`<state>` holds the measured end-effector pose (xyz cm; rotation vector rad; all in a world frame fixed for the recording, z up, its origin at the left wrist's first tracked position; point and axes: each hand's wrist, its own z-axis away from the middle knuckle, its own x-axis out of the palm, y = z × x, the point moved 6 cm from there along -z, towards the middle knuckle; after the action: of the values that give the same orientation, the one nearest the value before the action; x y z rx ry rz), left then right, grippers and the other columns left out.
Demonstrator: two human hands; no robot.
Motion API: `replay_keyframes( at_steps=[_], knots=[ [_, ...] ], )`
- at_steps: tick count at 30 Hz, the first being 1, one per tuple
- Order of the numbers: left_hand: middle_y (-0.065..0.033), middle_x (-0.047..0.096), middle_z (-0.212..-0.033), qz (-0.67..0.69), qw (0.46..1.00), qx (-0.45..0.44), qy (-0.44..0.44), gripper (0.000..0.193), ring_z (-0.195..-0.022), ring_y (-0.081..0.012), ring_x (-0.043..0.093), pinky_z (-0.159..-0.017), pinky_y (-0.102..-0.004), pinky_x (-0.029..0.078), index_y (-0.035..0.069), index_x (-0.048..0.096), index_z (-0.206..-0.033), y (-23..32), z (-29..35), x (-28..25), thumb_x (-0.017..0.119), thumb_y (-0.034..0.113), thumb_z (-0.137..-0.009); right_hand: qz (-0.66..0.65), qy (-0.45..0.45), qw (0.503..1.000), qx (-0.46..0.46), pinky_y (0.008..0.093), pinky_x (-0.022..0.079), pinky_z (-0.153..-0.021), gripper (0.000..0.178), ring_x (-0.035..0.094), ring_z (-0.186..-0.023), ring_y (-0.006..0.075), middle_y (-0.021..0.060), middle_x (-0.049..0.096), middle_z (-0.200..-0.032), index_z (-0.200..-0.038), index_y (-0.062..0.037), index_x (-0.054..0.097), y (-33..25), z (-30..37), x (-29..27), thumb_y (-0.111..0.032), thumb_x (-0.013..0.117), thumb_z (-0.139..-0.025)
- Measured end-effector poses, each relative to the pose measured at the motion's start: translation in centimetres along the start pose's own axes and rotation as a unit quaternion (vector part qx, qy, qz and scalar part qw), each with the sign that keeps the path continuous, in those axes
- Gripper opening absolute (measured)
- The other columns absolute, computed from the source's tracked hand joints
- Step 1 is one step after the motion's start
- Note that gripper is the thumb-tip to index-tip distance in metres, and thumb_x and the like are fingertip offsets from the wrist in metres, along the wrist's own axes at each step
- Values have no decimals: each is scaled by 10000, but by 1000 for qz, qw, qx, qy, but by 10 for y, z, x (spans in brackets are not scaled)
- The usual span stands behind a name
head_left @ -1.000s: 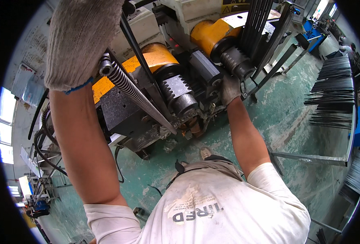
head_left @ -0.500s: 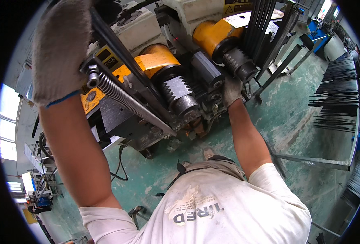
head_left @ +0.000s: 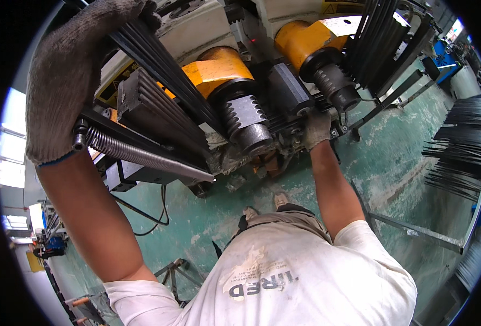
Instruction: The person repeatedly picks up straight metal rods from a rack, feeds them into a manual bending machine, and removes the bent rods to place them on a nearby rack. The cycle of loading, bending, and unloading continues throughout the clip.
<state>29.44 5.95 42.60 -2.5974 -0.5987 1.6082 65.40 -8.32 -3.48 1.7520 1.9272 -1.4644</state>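
Observation:
My left hand, in a grey knit glove, reaches up at the far left. Its fingers curl over the upper part of a bundle of long black metal bars, which slants down toward a yellow machine head with a toothed steel roller. Below that wrist lies a coil spring along a dark arm, beside a stack of ridged dark bars. My right hand, also gloved, is at the machine's front, just under a dark faceted block; its fingers are mostly hidden.
A second yellow head with a toothed roller stands to the right, beside upright black bars. Farther right, a metal rack carries many thin black rods. A black cable hangs over the green floor.
The view has shifted. My left hand sits lower and farther left, its fingers now showing over the bars. The spring arm has swung lower left, and the ridged stack shows. My right hand stays by the block.

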Motion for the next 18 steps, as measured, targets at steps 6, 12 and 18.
replay_keyframes(
  at_steps=[6, 12, 18],
  knots=[
    [-142, 802, -1306, 46, 998, -38, 4, 354, -1226, -272, 783, -1059, -400, 652, 99, 720, -1434, -2, 3, 0, 663, 85, -1085, -38, 20, 999, 19, 429, 593, -950, 243, 750, -1080, 339, 156, 779, -1146, -1168, -24, 751, 17, 1, 8, -31, 565, -1012],
    [-163, 812, -1260, 358, 873, -316, 104, 374, -1241, -297, 766, -1118, -439, 584, 46, 774, -1347, -12, 5, 14, 746, 293, -1068, -199, 13, 970, 141, 413, 578, -973, 276, 744, -1090, 300, 170, 777, -1223, -1243, -7, 759, 33, 5, 8, -36, 562, -1051],
    [-137, 818, -1241, 286, 910, -297, 36, 387, -1231, -255, 771, -1139, -448, 567, 65, 781, -1328, 2, 10, -8, 705, 368, -1098, -522, 52, 800, 292, 353, 601, -829, 275, 762, -911, 214, 106, 805, -1047, -1089, -22, 771, 10, 10, 13, -98, 508, -1057]
  ],
)
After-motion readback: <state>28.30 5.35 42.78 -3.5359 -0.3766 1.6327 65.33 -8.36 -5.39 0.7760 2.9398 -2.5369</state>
